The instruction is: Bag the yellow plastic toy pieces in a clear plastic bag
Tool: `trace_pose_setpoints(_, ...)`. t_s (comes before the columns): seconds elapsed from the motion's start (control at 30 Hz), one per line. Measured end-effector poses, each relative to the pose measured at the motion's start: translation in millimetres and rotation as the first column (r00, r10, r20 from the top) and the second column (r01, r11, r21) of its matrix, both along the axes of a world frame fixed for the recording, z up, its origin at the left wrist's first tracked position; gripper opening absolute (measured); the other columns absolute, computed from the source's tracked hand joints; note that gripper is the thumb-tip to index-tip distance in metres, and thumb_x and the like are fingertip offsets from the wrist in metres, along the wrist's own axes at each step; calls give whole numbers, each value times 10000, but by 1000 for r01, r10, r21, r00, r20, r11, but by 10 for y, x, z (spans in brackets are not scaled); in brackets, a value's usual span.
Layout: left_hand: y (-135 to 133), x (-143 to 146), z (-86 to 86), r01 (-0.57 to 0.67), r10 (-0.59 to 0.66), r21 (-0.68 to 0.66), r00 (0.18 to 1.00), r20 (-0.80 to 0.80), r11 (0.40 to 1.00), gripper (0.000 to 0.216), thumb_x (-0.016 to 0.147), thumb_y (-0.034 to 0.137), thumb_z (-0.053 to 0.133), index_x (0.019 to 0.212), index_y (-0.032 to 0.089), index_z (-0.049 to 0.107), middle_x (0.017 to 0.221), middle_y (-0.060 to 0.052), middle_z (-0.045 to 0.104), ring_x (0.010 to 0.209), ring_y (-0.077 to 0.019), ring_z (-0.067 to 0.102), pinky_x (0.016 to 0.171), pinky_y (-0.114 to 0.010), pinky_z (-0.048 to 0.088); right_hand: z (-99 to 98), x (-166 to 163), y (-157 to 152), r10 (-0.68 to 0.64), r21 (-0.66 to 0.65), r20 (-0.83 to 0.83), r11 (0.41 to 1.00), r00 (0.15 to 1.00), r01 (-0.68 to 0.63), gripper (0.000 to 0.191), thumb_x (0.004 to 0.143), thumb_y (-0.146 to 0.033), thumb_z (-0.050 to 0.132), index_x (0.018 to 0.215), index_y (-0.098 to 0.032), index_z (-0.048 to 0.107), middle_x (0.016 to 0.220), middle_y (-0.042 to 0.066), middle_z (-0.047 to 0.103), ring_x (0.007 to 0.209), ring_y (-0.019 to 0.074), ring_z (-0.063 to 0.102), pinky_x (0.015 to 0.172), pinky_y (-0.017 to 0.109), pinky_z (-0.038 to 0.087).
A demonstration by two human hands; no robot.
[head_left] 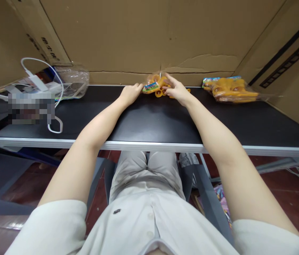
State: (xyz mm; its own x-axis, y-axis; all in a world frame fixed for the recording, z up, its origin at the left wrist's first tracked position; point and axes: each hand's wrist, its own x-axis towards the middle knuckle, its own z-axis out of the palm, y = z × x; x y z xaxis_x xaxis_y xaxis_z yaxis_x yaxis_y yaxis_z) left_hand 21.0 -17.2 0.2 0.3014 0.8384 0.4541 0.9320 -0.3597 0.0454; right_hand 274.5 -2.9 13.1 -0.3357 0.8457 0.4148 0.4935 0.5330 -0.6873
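A small clear packet of orange plastic toys [155, 86] with a colourful card label lies at the far edge of the black table [149, 124], against the cardboard wall. My left hand [130, 93] touches its left end with the fingertips. My right hand [176, 90] rests on its right side, fingers spread over the packet. Whether either hand really grips it I cannot tell; both are in contact with it.
A pile of similar orange toy packets [229, 89] lies at the back right. At the back left sit a clear plastic bag [72, 79], a white charger with cable [39, 83] and a blurred patch. Cardboard sheets wall in the table.
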Motion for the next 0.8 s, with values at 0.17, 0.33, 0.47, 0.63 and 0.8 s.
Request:
trace_pose_setpoints(0.17, -67, 55, 49, 37, -34, 21, 992, -122, 999, 309, 1062, 253, 542, 1304, 128, 688, 1236, -245, 758, 1161, -399, 767, 937, -446, 589, -7, 39, -118, -81, 254, 269, 967, 960, 10, 866, 844, -376, 853, 1647, -215, 575, 1651, 150, 549, 1484, 401, 571, 1235, 561, 463)
trace_pose_setpoints(0.33, -1, 27, 2, 144, -142, 22, 986, -84, 989, 333, 1005, 381, 716, 1262, 170, 687, 1304, -210, 726, 1140, -363, 765, 889, -387, 583, 27, 55, -183, -158, 322, 286, 945, 945, 61, 582, 927, -437, 815, 1478, -263, 744, 1212, 113, 815, 1140, 357, 753, 1055, 492, 548)
trace_pose_setpoints(0.47, 7, -10, 13, 190, -189, 24, 981, -37, 982, 300, 983, 440, 734, 1183, 217, 721, 1286, -178, 722, 1104, -357, 769, 858, -399, 588, 49, 18, -215, -121, 317, 282, 948, 952, 27, 454, 942, -428, 805, 1375, -290, 810, 1006, 61, 838, 931, 280, 766, 934, 393, 547)
trace_pose_setpoints(0.63, -53, -25, 81, 103, -103, 8, 994, 31, 995, 186, 1012, 365, 639, 1098, 269, 774, 1187, -150, 740, 1103, -370, 767, 881, -456, 584, 78, -39, -277, -117, 329, 300, 944, 947, 13, 477, 921, -321, 820, 1396, -293, 802, 1003, 49, 844, 956, 280, 780, 934, 367, 538)
trace_pose_setpoints(0.8, -27, -12, 42, 113, -118, 91, 992, 55, 989, 241, 1023, 277, 555, 1099, 263, 783, 1134, -141, 746, 1062, -350, 772, 856, -450, 589, 60, -113, -301, -105, 313, 211, 949, 972, 34, 259, 978, -325, 759, 1198, -274, 885, 1035, 68, 844, 1030, 307, 792, 978, 399, 552)
